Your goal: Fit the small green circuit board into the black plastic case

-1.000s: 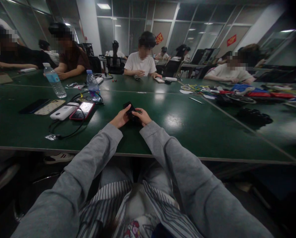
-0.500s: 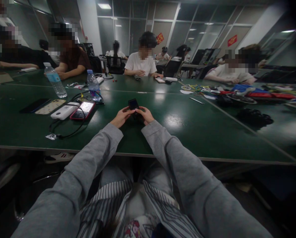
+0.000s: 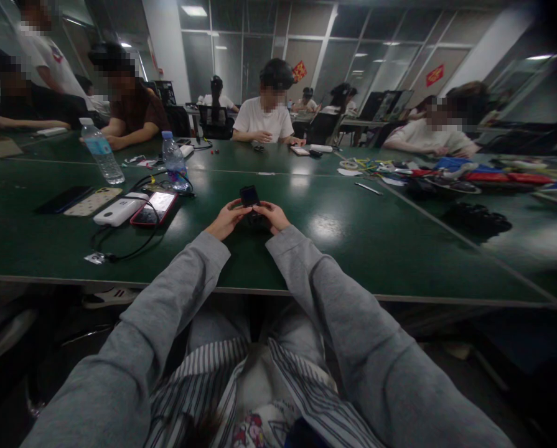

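My left hand [image 3: 225, 220] and my right hand [image 3: 271, 217] meet over the dark green table [image 3: 353, 242], both in grey sleeves. Between them they hold a small black boxy device [image 3: 249, 197], which stands upright above the fingertips. The fingers of both hands are curled around its lower part, which is hidden. The hands rest on or just above the tabletop, a little beyond its near edge.
To the left lie a red-cased phone [image 3: 154, 208], a white power bank [image 3: 120, 210], black cables [image 3: 119, 249], two more phones [image 3: 79, 201] and two water bottles [image 3: 101, 153]. Black items [image 3: 477, 219] and coloured clutter [image 3: 446, 171] sit right. Several people sit around the far side.
The black device was tilted left one second ago and now stands upright between my fingers. My hands have stayed in the same spot. A person at the far left has stood up.
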The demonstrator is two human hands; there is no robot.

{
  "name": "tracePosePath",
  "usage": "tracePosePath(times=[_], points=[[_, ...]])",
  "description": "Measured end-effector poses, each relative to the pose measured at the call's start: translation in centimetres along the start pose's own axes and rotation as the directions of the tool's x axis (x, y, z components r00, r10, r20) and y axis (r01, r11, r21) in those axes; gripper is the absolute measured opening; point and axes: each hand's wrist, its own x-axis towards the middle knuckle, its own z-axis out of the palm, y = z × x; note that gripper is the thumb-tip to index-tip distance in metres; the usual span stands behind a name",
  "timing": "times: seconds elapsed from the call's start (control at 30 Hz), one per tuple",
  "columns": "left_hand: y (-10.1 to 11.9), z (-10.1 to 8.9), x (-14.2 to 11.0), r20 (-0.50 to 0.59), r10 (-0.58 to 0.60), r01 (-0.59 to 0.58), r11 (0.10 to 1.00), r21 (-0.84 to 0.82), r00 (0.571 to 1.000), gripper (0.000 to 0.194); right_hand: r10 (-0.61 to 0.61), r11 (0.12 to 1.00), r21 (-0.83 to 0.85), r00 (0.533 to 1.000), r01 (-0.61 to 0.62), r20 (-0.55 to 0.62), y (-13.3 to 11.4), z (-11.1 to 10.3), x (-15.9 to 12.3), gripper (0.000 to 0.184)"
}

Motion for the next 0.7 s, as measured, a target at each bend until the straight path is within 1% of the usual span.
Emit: tracePosePath(times=[0.17,0.27,0.4,0.57,0.7], points=[[-0.09,0.00,0.08,0.018,0.019,-0.020,0.999,0.029,1.000,0.062,-0.004,1.000,-0.013,1.000,0.004,-0.002,0.16,-0.17,0.31,0.047],[-0.21,0.13,0.00,0.013,0.046,-0.047,0.996,0.080,0.999,0.060,0.006,1.000,-0.012,1.000,-0.006,0.008,0.22,-0.30,0.39,0.045],[-0.34,0.21,-0.04,0.024,0.082,-0.085,0.988,0.131,0.996,0.060,0.020,0.999,-0.045,1.000,-0.021,-0.019,0.27,-0.36,0.42,0.044],[-0.29,0.11,0.18,-0.004,0.065,-0.064,0.992,0.110,0.998,0.049,0.029,0.999,-0.042,0.999,-0.030,-0.029,0.18,-0.32,0.31,0.043],[-0.23,-0.04,0.41,-0.008,0.077,-0.075,0.988,0.136,0.997,0.046,0.017,0.999,-0.031,0.999,-0.018,-0.031,0.14,-0.17,0.29,0.043]])
